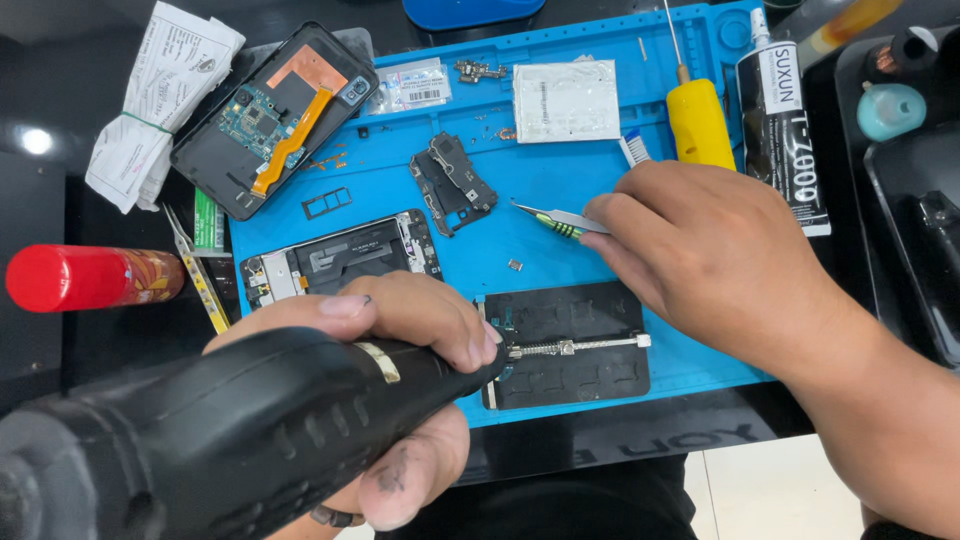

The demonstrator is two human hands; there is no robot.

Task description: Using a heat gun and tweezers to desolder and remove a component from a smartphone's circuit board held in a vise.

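My left hand (400, 330) grips a thick black hot-air tool (230, 430), its tip aimed at a black board clamp (565, 345) on the blue work mat (540, 180). To the right, my right hand (710, 250) pinches metal tweezers (555, 220), whose tips point left above the mat, near a small loose part (515, 265). An open phone body (340, 258) lies just behind my left hand. A black inner frame piece (452, 183) rests at the mat's middle.
A second opened phone (275, 115) with an orange flex lies at the back left beside folded paper (160, 100). A red spray can (90, 277) lies at the left. A yellow-handled screwdriver (700, 120), a black glue tube (785, 130) and a white sachet (565, 100) sit at the back right.
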